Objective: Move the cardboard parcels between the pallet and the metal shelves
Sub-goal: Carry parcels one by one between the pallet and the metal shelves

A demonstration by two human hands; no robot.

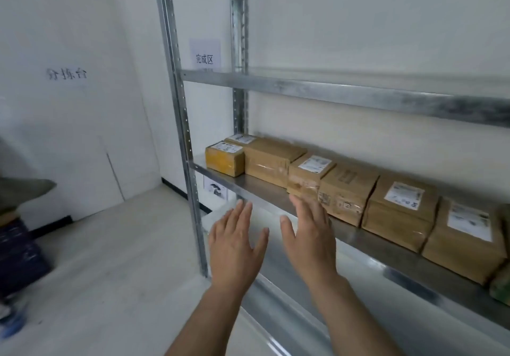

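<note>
Cardboard parcels w/ white labels on metal shelf, wall sign "完成区", left grip & right grip both spread, empty

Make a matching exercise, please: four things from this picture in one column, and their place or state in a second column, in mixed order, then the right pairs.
Column 1
1. yellow parcel
2. left hand
3. paper sign
4. top shelf

Column 2
A. fixed on the wall, behind the shelf posts
B. at the left end of the row on the middle shelf
C. no parcel visible on it
D. open with straight fingers, holding nothing

Right pairs: 1-B, 2-D, 3-A, 4-C
</note>
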